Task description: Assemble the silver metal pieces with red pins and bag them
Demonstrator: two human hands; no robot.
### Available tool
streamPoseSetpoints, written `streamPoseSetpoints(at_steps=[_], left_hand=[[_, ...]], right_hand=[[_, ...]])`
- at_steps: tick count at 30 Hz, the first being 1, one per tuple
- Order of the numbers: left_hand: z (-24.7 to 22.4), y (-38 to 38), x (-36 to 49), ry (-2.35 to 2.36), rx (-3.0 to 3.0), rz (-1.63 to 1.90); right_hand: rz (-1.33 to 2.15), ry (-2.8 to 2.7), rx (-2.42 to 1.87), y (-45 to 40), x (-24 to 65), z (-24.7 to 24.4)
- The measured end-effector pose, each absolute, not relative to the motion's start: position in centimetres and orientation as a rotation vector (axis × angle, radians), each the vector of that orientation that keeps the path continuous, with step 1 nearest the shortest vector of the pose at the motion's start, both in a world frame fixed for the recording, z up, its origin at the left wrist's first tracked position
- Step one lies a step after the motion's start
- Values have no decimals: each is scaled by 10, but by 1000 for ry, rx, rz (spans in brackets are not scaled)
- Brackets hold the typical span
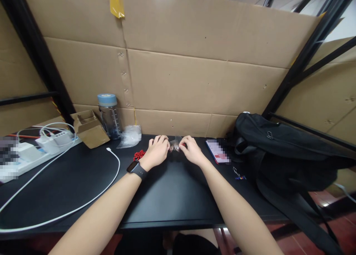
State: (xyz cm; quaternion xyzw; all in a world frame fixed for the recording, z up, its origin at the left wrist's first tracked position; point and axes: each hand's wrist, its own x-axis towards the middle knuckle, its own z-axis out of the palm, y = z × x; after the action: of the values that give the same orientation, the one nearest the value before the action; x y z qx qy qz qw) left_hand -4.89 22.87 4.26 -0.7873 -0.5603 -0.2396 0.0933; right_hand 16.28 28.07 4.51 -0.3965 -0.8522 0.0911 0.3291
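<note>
Near the back of the black table, a small clear plastic bag (175, 144) is held between my two hands. My left hand (158, 151), with a dark watch on its wrist, has its fingers curled at the bag's left side. My right hand (191, 150) pinches the right side, and a bit of red shows by its fingertips. What lies inside the bag is too small and blurred to make out. A bundle of red cord (139, 155) lies beside my left wrist, partly hidden by it. Behind it sits a pile of clear plastic bags (130, 135).
A blue-lidded bottle (109, 115) and an open cardboard box (90, 130) stand back left. Left are a power strip (41, 151) and a white cable (118, 173). Right lie a phone (217, 151), a keychain (238, 174) and a black backpack (278, 151). Cardboard (178, 80) walls the back.
</note>
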Motion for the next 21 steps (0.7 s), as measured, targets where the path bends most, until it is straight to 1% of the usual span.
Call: streamPoseSetpoints(at_steps=[4, 9, 14, 21], left_hand=[[41, 235, -49, -1829, -2320, -873], [43, 237, -44, -1988, -2313, -1090], [41, 238, -39, -2002, -2347, -1248], [37, 240, -36, -1948, -2378, -1314]], right_hand=[[383, -1976, -937, 283, 158, 47], [483, -1863, -914, 278, 149, 43], [525, -1840, -871, 272, 140, 40], [602, -1834, -879, 267, 134, 36]])
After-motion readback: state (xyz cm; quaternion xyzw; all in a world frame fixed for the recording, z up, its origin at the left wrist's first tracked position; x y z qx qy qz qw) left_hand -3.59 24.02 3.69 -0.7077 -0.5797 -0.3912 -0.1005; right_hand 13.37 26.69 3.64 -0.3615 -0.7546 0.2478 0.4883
